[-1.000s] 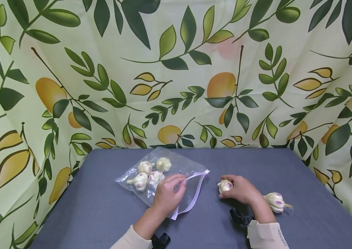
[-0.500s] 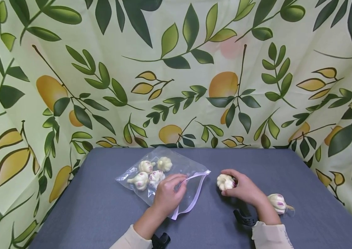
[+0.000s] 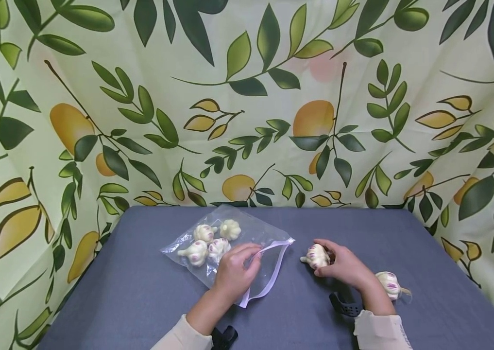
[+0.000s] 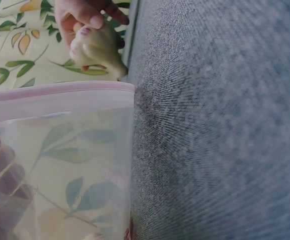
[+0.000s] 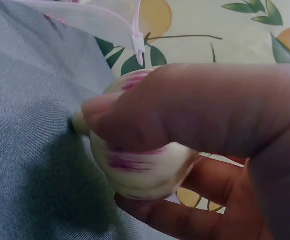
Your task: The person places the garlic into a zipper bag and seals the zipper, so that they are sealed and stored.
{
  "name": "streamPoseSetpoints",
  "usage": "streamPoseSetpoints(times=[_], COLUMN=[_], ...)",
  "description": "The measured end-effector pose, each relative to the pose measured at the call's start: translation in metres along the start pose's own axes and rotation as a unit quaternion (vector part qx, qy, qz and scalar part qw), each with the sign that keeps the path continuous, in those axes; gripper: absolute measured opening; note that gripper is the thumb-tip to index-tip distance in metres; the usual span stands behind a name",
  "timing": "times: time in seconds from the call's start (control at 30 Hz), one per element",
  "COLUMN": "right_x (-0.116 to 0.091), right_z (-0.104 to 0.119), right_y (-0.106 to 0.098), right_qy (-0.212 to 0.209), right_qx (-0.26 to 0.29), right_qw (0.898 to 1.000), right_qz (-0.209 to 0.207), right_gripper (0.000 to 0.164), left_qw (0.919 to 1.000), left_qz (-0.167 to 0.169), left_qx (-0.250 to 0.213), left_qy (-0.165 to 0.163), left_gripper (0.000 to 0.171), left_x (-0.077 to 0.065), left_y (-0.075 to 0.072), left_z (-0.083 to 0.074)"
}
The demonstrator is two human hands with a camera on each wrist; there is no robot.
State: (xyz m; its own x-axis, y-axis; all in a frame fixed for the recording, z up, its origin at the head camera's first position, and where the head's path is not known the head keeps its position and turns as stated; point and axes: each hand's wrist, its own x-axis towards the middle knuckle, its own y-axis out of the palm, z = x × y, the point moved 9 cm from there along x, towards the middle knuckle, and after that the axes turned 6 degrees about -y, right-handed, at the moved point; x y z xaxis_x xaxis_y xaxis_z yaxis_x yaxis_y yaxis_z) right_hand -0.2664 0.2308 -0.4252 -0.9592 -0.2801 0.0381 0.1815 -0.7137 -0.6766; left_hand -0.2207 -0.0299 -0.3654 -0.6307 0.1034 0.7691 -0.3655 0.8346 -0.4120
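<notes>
1. Four garlic bulbs [image 3: 197,253] show through the clear bag [image 3: 270,265], toward its ten o'clock side in the head view.
2. The left hand [image 3: 235,267] pinches the bag near its mouth, fingers bent. The left wrist view leaves that grip unclear: a blurred, dark reddish shape sits behind plastic at eight o'clock.
3. The right hand [image 3: 345,265] holds a fifth bulb [image 3: 316,256] at three o'clock from the bag.
4. The right wrist view adds the grip's detail: thumb across the bulb, other fingers on its far side, stem toward nine o'clock; the thumb covers much of the skin. The zip's slider [image 5: 138,45] appears at twelve o'clock.
5. In the left wrist view, right hand and bulb appear at eleven o'clock beyond the mouth, the hand cut by the top edge.
6. Only the head view shows a sixth bulb [image 3: 388,284], at four o'clock from the right hand, partly behind the forearm.
7. Whether the held bulb touches the table [image 3: 142,301], I cannot tell.
</notes>
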Motion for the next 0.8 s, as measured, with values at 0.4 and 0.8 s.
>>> streamPoseSetpoints(times=[0.4,0.8], right_x=[0.000,0.002], right_z=[-0.012,-0.009], right_y=[0.002,0.000], right_qy=[0.012,0.000], right_qx=[-0.010,0.043], right_qw=[1.000,0.999], right_qz=[0.004,-0.020], right_gripper=[0.079,0.070], left_qw=[1.0000,0.9998], left_qz=[0.004,0.011], left_qx=[-0.002,-0.003], left_qy=[0.000,-0.013], left_gripper=[0.012,0.013], left_x=[0.000,0.000], left_y=[0.000,0.000], left_z=[-0.001,0.002])
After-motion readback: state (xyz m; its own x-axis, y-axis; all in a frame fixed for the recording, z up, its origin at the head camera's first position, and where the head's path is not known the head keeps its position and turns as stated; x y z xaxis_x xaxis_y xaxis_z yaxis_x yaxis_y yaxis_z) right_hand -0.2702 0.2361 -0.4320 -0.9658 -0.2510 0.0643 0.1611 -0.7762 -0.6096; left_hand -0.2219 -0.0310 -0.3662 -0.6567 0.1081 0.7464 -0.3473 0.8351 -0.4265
